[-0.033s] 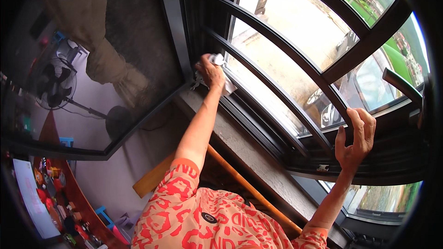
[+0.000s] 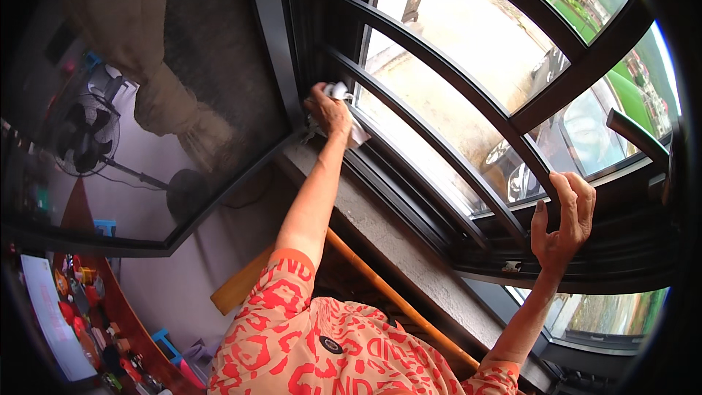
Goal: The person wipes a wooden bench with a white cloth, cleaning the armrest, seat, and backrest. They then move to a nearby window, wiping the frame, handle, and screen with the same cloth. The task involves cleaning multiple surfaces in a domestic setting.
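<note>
Gripping a crumpled white cloth (image 2: 357, 136), the left hand (image 2: 329, 113) sits at the left corner of the window frame (image 2: 409, 200), where the lower edge meets the upright; bunching it probably lets the fingers fit that narrow corner. That hand's fingers curl over the cloth, with the forearm stretched almost straight across the sill (image 2: 380, 238). Well apart from it, near the frame's right end, the right hand (image 2: 563, 223) has its fingertips against a dark bar (image 2: 532, 152), thumb spread and palm clear, perhaps to steady the reach; whether it bears any weight, I cannot tell
</note>
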Action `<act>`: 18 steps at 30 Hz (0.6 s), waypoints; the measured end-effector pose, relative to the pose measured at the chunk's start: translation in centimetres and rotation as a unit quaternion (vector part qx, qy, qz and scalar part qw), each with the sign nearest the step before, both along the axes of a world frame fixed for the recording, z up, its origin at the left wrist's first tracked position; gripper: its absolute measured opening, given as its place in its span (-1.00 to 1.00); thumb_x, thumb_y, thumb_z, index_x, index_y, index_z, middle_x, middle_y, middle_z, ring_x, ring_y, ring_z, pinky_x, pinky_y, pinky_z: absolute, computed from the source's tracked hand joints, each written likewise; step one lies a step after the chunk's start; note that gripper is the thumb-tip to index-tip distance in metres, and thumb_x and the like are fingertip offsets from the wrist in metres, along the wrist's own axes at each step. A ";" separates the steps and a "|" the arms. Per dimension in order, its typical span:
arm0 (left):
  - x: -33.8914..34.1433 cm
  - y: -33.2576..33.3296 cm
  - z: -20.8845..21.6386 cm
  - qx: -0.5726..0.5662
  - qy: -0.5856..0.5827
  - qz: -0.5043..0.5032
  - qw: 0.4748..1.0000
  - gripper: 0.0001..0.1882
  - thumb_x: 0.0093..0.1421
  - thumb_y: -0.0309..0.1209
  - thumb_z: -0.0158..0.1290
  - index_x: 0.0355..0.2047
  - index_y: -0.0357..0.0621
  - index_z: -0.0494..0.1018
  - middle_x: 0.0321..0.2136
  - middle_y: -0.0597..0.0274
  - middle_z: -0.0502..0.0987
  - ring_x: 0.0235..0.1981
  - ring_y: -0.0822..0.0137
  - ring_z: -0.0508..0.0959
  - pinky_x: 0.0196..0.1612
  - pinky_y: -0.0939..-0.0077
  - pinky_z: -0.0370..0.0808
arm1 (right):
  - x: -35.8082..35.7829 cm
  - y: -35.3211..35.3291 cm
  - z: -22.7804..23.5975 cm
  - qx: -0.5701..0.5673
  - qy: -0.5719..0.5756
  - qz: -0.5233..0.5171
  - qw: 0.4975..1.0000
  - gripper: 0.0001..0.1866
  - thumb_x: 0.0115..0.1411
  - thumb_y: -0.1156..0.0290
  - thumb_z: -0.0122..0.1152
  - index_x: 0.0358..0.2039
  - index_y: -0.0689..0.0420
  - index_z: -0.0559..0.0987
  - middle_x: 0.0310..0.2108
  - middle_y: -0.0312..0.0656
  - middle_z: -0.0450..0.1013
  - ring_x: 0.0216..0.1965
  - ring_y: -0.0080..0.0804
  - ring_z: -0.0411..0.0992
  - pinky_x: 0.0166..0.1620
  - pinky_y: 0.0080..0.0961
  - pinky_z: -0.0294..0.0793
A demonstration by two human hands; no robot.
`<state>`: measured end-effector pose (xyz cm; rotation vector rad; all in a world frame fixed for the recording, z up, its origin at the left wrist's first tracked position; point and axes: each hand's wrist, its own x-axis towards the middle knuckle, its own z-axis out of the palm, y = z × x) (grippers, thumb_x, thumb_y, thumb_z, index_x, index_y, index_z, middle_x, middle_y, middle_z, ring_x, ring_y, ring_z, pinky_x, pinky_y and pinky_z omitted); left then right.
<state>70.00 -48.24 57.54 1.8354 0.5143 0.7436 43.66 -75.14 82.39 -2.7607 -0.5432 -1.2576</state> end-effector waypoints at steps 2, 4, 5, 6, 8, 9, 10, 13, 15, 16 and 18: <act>0.6 0.2 1.2 -0.051 0.048 0.024 0.997 -0.67 0.15 -0.42 0.02 -0.05 0.03 0.28 -0.13 -0.16 0.26 -0.12 -0.14 0.40 -0.10 0.05 0.39 | -0.1 -0.1 0.0 -0.004 0.006 -0.006 1.000 -0.58 -0.13 0.52 0.19 -0.15 0.16 0.56 -0.23 -0.08 0.42 -0.21 -0.12 0.39 -0.12 -0.28 0.39; 1.2 -0.1 0.6 -0.045 0.050 0.039 0.997 -0.66 0.16 -0.42 0.00 -0.04 0.06 0.27 -0.10 -0.17 0.24 -0.11 -0.17 0.40 -0.09 0.00 0.39 | -0.2 -0.1 0.0 -0.006 0.010 -0.010 1.000 -0.57 -0.13 0.52 0.20 -0.14 0.16 0.56 -0.23 -0.08 0.42 -0.21 -0.12 0.39 -0.13 -0.28 0.39; 1.1 -0.4 0.8 -0.055 0.052 0.045 0.996 -0.66 0.16 -0.42 0.01 -0.04 0.06 0.27 -0.10 -0.18 0.24 -0.10 -0.17 0.39 -0.09 -0.01 0.39 | -0.1 -0.1 0.0 -0.006 0.011 -0.012 1.000 -0.57 -0.13 0.52 0.20 -0.14 0.16 0.55 -0.23 -0.08 0.42 -0.21 -0.12 0.39 -0.13 -0.27 0.39; 0.9 -0.6 1.0 -0.064 0.055 0.053 0.995 -0.66 0.16 -0.43 0.01 -0.04 0.06 0.27 -0.10 -0.18 0.24 -0.09 -0.18 0.39 -0.09 -0.01 0.39 | 0.0 0.0 0.0 -0.006 0.011 -0.013 1.000 -0.57 -0.13 0.52 0.20 -0.14 0.15 0.55 -0.22 -0.08 0.42 -0.21 -0.12 0.39 -0.13 -0.27 0.39; -0.1 -1.1 1.1 -0.070 0.042 0.012 0.997 -0.66 0.16 -0.46 0.02 -0.04 0.08 0.32 -0.10 -0.17 0.24 -0.06 -0.14 0.38 -0.08 0.07 0.38 | 0.0 0.1 0.0 -0.008 0.008 -0.013 1.000 -0.58 -0.13 0.51 0.21 -0.14 0.16 0.55 -0.22 -0.08 0.42 -0.21 -0.11 0.39 -0.14 -0.28 0.39; -0.7 -1.7 0.4 -0.039 0.026 0.004 0.999 -0.66 0.16 -0.46 0.02 -0.04 0.08 0.34 -0.10 -0.16 0.24 -0.06 -0.12 0.38 -0.08 0.09 0.38 | 0.0 0.0 0.0 -0.008 0.007 -0.011 1.000 -0.58 -0.13 0.51 0.21 -0.15 0.16 0.55 -0.22 -0.08 0.42 -0.21 -0.11 0.39 -0.14 -0.28 0.39; -1.4 -2.3 -0.3 -0.010 0.009 -0.001 1.000 -0.66 0.16 -0.47 0.03 -0.04 0.08 0.36 -0.10 -0.15 0.24 -0.06 -0.10 0.38 -0.07 0.11 0.37 | 0.0 0.0 0.0 -0.007 0.006 -0.007 1.000 -0.58 -0.13 0.51 0.22 -0.15 0.16 0.55 -0.22 -0.08 0.42 -0.21 -0.11 0.39 -0.14 -0.27 0.39; -4.5 -5.2 -1.3 0.016 -0.051 -0.033 0.998 -0.68 0.17 -0.50 0.05 -0.05 0.00 0.36 -0.06 -0.13 0.18 -0.07 -0.05 0.38 -0.07 0.16 0.39 | 0.2 0.1 0.0 -0.012 -0.003 0.001 1.000 -0.57 -0.14 0.52 0.22 -0.14 0.16 0.54 -0.22 -0.06 0.42 -0.20 -0.10 0.40 -0.14 -0.26 0.39; -7.6 -7.3 -0.2 0.039 -0.031 -0.081 0.995 -0.67 0.15 -0.54 0.07 -0.06 -0.08 0.34 -0.02 -0.16 0.13 -0.07 -0.07 0.37 -0.08 0.16 0.42 | 0.0 0.0 0.0 -0.016 -0.008 -0.001 1.000 -0.56 -0.15 0.54 0.22 -0.14 0.15 0.54 -0.23 -0.06 0.42 -0.20 -0.10 0.40 -0.14 -0.25 0.40; -8.9 -7.9 0.2 0.046 -0.027 -0.107 0.993 -0.66 0.13 -0.55 0.08 -0.07 -0.12 0.33 0.00 -0.17 0.11 -0.06 -0.07 0.37 -0.09 0.16 0.44 | 0.0 -0.1 0.0 -0.016 -0.010 0.002 1.000 -0.56 -0.15 0.54 0.22 -0.14 0.15 0.54 -0.23 -0.06 0.42 -0.20 -0.10 0.41 -0.14 -0.25 0.40; -10.7 -8.9 -0.4 0.126 -0.036 -0.140 0.981 -0.67 0.11 -0.58 0.10 -0.10 -0.24 0.32 0.01 -0.21 0.08 -0.05 -0.06 0.36 -0.08 0.18 0.47 | 0.0 -0.2 0.0 -0.017 -0.014 0.008 1.000 -0.57 -0.14 0.53 0.22 -0.15 0.15 0.54 -0.23 -0.06 0.42 -0.20 -0.10 0.41 -0.15 -0.26 0.40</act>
